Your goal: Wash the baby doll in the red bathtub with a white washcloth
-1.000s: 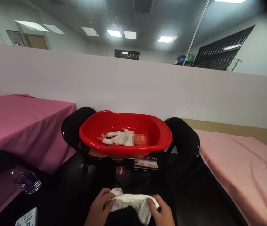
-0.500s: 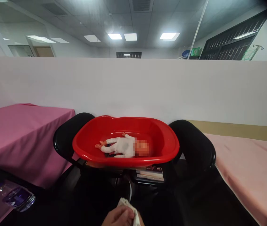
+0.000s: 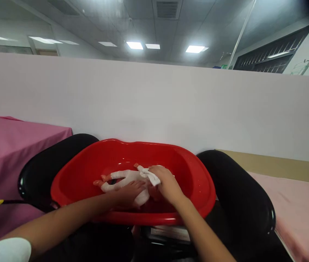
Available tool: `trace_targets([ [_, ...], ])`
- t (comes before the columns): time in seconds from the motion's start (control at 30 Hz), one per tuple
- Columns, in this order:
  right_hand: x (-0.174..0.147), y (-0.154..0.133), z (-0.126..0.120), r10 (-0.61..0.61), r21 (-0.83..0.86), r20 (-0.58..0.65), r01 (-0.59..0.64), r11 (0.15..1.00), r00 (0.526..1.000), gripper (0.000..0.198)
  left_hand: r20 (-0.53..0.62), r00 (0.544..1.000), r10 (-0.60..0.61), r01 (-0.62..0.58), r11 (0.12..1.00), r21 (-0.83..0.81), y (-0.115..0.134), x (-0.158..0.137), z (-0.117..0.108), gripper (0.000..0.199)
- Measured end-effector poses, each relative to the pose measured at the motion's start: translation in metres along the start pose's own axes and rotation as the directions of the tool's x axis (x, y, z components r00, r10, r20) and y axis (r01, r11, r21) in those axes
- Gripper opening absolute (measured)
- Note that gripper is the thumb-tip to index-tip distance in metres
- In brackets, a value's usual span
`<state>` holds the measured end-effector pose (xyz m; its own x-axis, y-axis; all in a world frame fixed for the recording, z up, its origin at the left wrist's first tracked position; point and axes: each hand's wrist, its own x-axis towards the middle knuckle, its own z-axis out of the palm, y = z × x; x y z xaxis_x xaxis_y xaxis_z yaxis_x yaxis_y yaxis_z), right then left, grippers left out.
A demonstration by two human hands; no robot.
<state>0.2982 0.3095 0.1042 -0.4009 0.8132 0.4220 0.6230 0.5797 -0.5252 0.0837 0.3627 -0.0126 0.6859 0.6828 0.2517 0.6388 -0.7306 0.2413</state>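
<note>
Inside the red basin (image 3: 198,174), between two black chairs (image 3: 241,196): a doll (image 3: 120,177) lying flat. Left hand (image 3: 128,193) resting open on its body. Right hand (image 3: 167,183) closed on a white cloth (image 3: 149,174), pressing it against the doll.

A white partition (image 3: 154,105) faces me; ceiling lights (image 3: 135,45) glow above. Pink-covered tables (image 3: 12,142) flank two black chairs (image 3: 241,196). A dark grille (image 3: 274,60) sits far right.
</note>
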Motion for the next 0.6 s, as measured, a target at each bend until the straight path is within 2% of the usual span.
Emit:
trace_targets([
  [0.03, 0.018, 0.018, 0.003, 0.063, -0.101, 0.09, -0.053, 0.993, 0.994, 0.031, 0.052, 0.994, 0.094, -0.094, 0.996, -0.004, -0.007, -0.003, 0.01, 0.052],
  [0.1, 0.042, 0.053, 0.016, 0.195, -0.285, 0.21, -0.13, 0.95, 0.958, 0.027, 0.121, 0.952, 0.281, -0.28, 0.96, -0.025, -0.019, -0.012, 0.026, 0.048],
  [0.17, 0.052, 0.08, 0.035, 0.286, -0.389, 0.287, -0.162, 0.907, 0.914, 0.029, 0.112, 0.92, 0.376, -0.372, 0.927, -0.05, -0.03, -0.018, 0.039, 0.04],
  [0.3, 0.043, 0.108, 0.066, 0.321, -0.355, 0.449, -0.163, 0.921, 0.834, 0.033, 0.035, 0.931, 0.364, -0.359, 0.927, -0.111, -0.04, -0.019, 0.063, 0.042],
  [0.4, 0.035, 0.109, 0.074, 0.23, -0.213, 0.5, -0.139, 0.967, 0.835, 0.038, 0.012, 0.944, 0.329, -0.326, 0.939, -0.109, -0.036, -0.014, 0.071, 0.044],
  [0.47, 0.036, 0.106, 0.074, 0.188, -0.138, 0.523, -0.135, 0.981, 0.832, 0.035, 0.014, 0.951, 0.308, -0.304, 0.944, -0.125, -0.033, -0.012, 0.068, 0.043],
  [0.53, 0.039, 0.1, 0.072, 0.228, -0.128, 0.534, -0.189, 0.974, 0.814, 0.025, 0.022, 0.95, 0.311, -0.305, 0.942, -0.141, -0.032, -0.011, 0.061, 0.044],
  [0.6, 0.04, 0.091, 0.068, 0.279, -0.138, 0.503, -0.243, 0.96, 0.818, 0.025, 0.019, 0.949, 0.314, -0.31, 0.944, -0.111, -0.034, -0.009, 0.055, 0.046],
])
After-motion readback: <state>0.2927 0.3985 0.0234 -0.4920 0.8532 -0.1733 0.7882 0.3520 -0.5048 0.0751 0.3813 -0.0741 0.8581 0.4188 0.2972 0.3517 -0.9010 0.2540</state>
